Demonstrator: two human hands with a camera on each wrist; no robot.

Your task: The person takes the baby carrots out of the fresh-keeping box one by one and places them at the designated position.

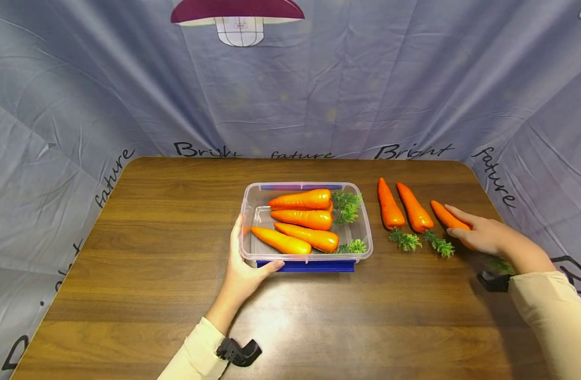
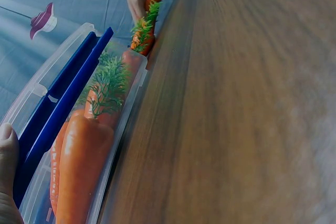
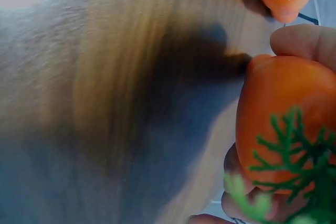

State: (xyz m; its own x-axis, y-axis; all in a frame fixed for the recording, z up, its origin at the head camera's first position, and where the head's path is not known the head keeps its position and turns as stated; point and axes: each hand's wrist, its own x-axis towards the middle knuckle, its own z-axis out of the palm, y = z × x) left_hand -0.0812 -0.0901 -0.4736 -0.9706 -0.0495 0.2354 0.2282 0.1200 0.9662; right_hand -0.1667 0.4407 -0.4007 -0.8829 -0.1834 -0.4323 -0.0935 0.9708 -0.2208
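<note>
A clear plastic box (image 1: 368,237) with blue latches holds several orange carrots (image 1: 302,219) with green tops. My left hand (image 1: 243,279) grips the box's near left corner, its thumb on the front latch (image 1: 318,266) and its fingers along the left wall. To the right, my right hand (image 1: 485,236) holds a carrot (image 1: 444,213) between thumb and fingers. The right wrist view shows this carrot's thick end (image 3: 283,108), with its green leaves (image 3: 294,156) toward the camera. Two more carrots, one left (image 1: 390,208) and one right (image 1: 415,210), lie between the box and my right hand.
The wooden table (image 1: 167,237) ends at a grey-blue printed curtain (image 1: 290,105) behind and at the sides. A black wrist camera (image 1: 238,352) sits on the left wrist, and another (image 1: 494,282) on the right.
</note>
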